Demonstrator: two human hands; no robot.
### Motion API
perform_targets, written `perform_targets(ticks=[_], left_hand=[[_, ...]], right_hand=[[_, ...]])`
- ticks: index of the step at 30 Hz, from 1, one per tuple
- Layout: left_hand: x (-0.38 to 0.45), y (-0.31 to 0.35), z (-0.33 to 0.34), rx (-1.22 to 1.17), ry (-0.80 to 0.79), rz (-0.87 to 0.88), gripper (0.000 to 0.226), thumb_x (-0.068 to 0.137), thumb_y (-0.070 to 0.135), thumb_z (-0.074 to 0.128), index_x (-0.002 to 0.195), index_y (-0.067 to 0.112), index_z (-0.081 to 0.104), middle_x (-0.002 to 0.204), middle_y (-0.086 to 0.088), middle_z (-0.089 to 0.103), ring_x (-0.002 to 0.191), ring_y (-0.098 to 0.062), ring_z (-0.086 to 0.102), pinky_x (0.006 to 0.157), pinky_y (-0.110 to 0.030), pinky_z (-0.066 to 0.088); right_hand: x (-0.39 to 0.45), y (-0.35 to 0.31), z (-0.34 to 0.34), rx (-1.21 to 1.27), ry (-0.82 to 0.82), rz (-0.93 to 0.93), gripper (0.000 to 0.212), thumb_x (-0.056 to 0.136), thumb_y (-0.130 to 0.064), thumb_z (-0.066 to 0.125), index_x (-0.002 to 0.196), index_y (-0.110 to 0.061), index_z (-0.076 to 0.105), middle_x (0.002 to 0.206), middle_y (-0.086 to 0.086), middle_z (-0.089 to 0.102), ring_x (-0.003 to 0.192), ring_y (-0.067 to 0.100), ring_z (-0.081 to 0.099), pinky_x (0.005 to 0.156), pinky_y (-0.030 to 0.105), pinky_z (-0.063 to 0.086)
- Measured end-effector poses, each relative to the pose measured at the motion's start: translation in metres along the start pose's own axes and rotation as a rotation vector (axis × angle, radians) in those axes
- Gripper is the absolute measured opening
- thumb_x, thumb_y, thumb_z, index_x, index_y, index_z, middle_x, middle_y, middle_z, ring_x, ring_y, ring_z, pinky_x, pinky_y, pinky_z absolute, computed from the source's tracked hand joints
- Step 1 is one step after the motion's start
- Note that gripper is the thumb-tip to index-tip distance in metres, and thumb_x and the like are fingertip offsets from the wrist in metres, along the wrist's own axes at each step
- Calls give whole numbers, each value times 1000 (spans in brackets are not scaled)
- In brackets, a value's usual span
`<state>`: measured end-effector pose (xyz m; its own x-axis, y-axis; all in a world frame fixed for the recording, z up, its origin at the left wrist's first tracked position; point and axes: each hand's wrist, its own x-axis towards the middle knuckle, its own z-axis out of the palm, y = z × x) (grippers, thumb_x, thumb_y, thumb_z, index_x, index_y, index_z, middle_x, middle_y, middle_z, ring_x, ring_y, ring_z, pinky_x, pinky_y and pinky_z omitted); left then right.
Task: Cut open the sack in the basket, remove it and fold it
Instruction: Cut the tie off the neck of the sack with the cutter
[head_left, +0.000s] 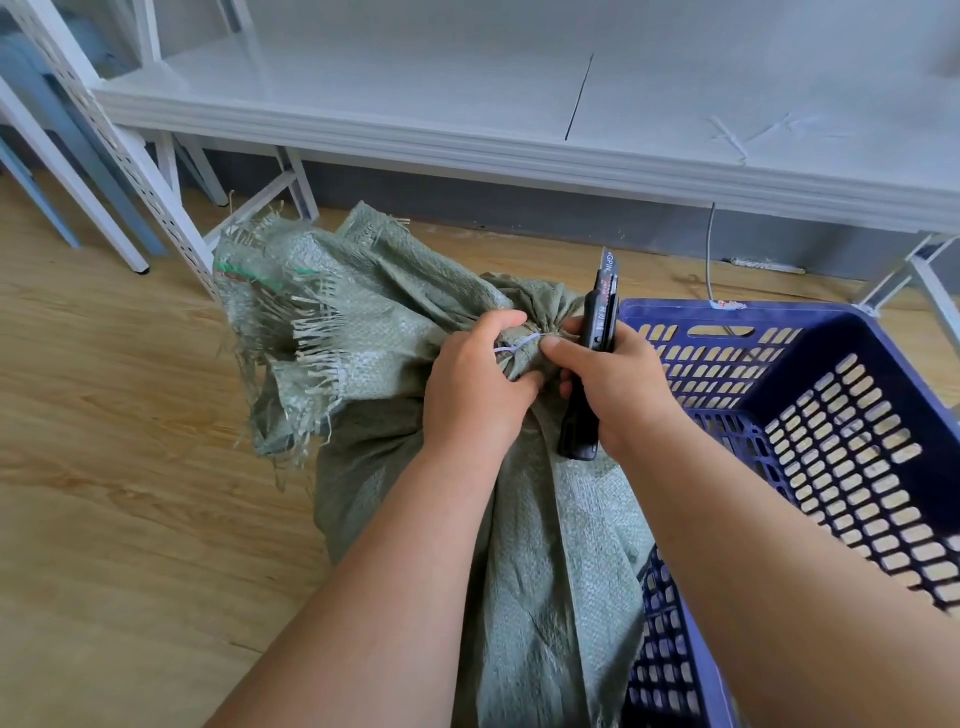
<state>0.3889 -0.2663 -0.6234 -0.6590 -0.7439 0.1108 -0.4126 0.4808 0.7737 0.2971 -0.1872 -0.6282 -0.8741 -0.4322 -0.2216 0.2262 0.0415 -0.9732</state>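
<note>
With left hand (475, 374) gripping the woven sack (545, 519) neck beside the cable tie (519, 344), the right hand's (613, 384) clenched utility knife (592, 358) risks slipping into those fingers

Coarse woven green plastic sack (540, 545) with frayed edges; glossy blue perforated plastic basket (810, 436); matt black plastic utility knife (592, 364); smooth white painted table (467, 114); wood-grain laminate floor (119, 467).

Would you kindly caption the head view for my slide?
Both hands grip the tied sack neck; the right holds a cutter.
</note>
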Motion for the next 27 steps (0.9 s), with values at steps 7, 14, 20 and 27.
perform_targets(ticks=[7, 14, 20, 27], left_hand=[[3, 2, -2, -67, 57, -67, 46, 76, 14, 74, 119, 29, 67, 108, 7, 70, 98, -5, 62, 80, -15, 46], [10, 1, -3, -68, 150, -87, 42, 77, 12, 73, 115, 29, 67, 92, 11, 65, 83, 0, 55, 73, -13, 43], [14, 1, 4, -4, 201, -36, 39, 77, 14, 71, 113, 29, 66, 105, 5, 69, 98, -13, 63, 86, -27, 51], [16, -1, 7, 42, 213, -14, 38, 78, 16, 70, 113, 31, 64, 109, 7, 67, 101, -12, 61, 86, -25, 49]], right_hand=[[-3, 2, 2, -69, -63, -5, 19, 83, -7, 72, 95, -15, 60, 80, 8, 61, 60, 16, 55, 57, 27, 50], [-17, -7, -4, -413, 47, -217, 27, 93, -36, 53, 116, -28, 41, 85, -1, 59, 70, 22, 61, 76, 52, 56], [-40, 0, -4, -467, -127, -93, 19, 95, -35, 54, 109, -28, 44, 78, 3, 61, 54, 15, 59, 47, 25, 48], [-43, -2, -14, -404, -208, 1, 17, 99, -21, 47, 109, -13, 59, 79, 3, 65, 55, 11, 55, 49, 21, 49]])
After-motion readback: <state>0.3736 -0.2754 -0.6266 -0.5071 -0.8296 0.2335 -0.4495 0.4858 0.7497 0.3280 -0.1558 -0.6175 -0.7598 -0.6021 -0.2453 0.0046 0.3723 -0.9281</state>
